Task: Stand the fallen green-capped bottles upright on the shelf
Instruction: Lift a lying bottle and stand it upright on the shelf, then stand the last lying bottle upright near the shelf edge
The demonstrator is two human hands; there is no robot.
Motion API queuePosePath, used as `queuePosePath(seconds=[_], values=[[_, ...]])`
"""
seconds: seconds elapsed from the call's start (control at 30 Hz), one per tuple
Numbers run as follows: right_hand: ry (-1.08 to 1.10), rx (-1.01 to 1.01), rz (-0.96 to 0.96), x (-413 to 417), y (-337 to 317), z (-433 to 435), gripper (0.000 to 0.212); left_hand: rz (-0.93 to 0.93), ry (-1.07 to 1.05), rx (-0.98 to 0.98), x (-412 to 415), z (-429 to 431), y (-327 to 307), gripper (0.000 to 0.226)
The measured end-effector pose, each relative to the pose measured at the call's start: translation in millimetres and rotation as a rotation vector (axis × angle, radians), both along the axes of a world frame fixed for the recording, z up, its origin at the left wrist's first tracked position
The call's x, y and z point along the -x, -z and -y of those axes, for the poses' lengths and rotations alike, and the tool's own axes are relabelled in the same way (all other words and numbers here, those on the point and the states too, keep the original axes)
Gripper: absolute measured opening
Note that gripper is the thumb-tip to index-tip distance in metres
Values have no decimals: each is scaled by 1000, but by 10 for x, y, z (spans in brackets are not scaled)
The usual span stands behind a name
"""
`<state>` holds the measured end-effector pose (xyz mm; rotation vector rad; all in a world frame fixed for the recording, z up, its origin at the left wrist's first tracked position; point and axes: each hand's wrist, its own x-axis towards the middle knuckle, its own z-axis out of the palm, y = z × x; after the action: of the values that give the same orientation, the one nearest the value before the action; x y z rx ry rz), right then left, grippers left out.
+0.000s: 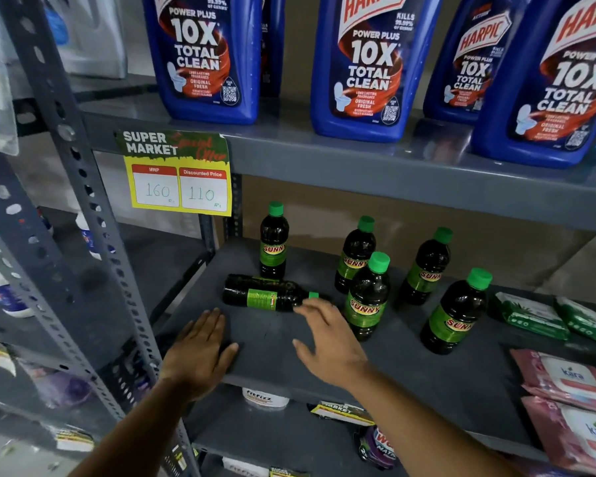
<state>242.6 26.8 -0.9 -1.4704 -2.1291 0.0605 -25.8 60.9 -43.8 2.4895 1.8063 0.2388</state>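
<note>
Reaching toward the fallen Sunny bottle (264,294), the right hand (327,339) hovers with fingers spread just beside its green cap (313,295), grasping nothing. The left hand (200,352) lies flat and released on the shelf (410,366), just in front of that bottle's base. Five Sunny bottles already stand beside and behind it; a careless sweep while lifting could topple the nearest upright bottle (368,297).

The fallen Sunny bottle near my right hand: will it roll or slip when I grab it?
The fallen bottle is round and lies on its side on the flat shelf, so a nudge would probably roll it. It looks full of dark liquid, so likely heavy. The smooth plastic may be slippery; the right hand should wrap its body.
</note>
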Motion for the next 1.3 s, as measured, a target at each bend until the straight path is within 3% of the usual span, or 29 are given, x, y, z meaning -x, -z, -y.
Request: queuePosePath(seconds=[0.1, 0.3, 0.57, 0.77, 0.87, 1.03, 1.2, 1.3], values=[[108, 251, 11, 169, -145, -293, 71, 32, 13, -19, -3, -3, 19, 99], [263, 494, 106, 175, -160, -629, 78, 52, 36, -40, 22, -3, 34, 101], [254, 448, 177, 217, -371, -393, 51, 99, 81, -3, 92, -21, 63, 97], [187, 159, 101, 415, -1083, -218, 39, 84, 118, 3, 168, -118, 108, 95], [154, 104, 154, 635, -1306, -318, 34, 62, 114, -16, 136, -106, 101, 96], [185, 155, 111, 806, -1376, -528, 42, 53, 114, -42, 153, -96, 118, 87], [17, 483, -117, 608, -1332, -506, 66, 38, 107, -62, 139, -77, 101, 90], [45, 464, -268, 554, -1183, -541, 60, 27, 105, -67, 131, -83, 91, 93]])
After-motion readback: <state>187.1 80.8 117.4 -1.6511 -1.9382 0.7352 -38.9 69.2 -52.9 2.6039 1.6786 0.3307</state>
